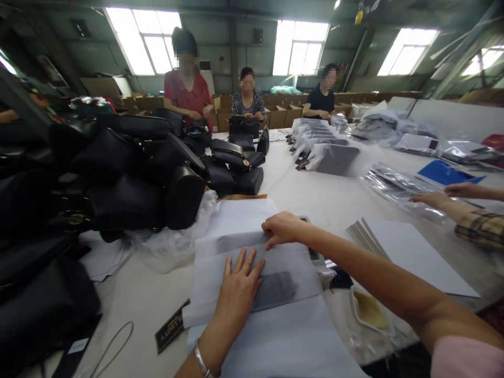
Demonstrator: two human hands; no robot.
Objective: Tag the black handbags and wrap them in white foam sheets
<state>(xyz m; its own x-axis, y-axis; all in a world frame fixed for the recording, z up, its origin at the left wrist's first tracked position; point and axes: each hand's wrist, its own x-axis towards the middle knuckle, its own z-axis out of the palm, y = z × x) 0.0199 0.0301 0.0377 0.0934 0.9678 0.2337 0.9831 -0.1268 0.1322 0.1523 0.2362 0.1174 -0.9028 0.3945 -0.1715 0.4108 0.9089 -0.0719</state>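
Observation:
My left hand point(240, 283), a silver bangle at its wrist, lies flat with fingers spread on thin white tissue paper point(303, 268). A dark flat item point(275, 289) shows through the paper; its kind is hidden. Just above, my right hand point(285, 230) has its fingers curled, pinching the paper near its upper part. More white sheets point(291, 341) lie beneath. Left of the wrapping, a black tag with gold lettering point(171, 325) pokes out, and its cord loop point(114, 346) lies on the table.
Black handbags point(129, 199) are heaped on the left. Wrapped bags point(334, 152) stand in a row farther back. To the right are grey-white boards point(417, 252), a small tray of yellowish stuff point(372, 310) and a co-worker's hands point(437, 199) on clear plastic bags. Three people work across the table.

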